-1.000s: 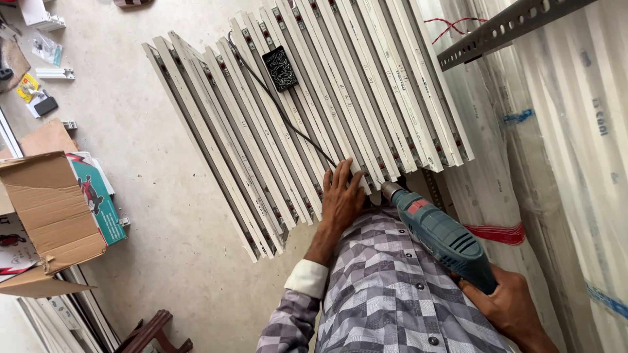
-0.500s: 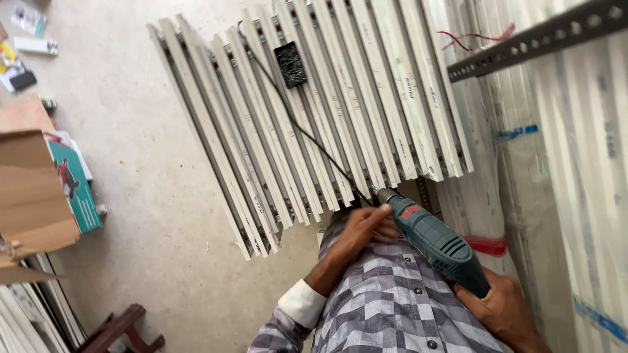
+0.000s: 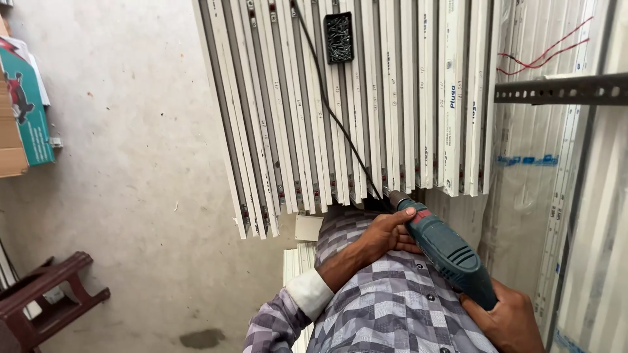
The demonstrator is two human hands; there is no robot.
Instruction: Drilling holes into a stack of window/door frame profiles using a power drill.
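Both hands grip our teal power drill (image 3: 445, 252): our right hand (image 3: 507, 320) is clenched around its rear handle, and our left hand (image 3: 386, 235) wraps the front by the chuck. Its nose sits right at the near cut ends of the white window profiles (image 3: 366, 104) stacked side by side. A black cable (image 3: 327, 98) runs across them past a black box of screws (image 3: 339, 37). Left of the stack's edge lies open concrete floor (image 3: 131, 170), bounded by a brown stool (image 3: 46, 301) and cardboard boxes (image 3: 19, 111).
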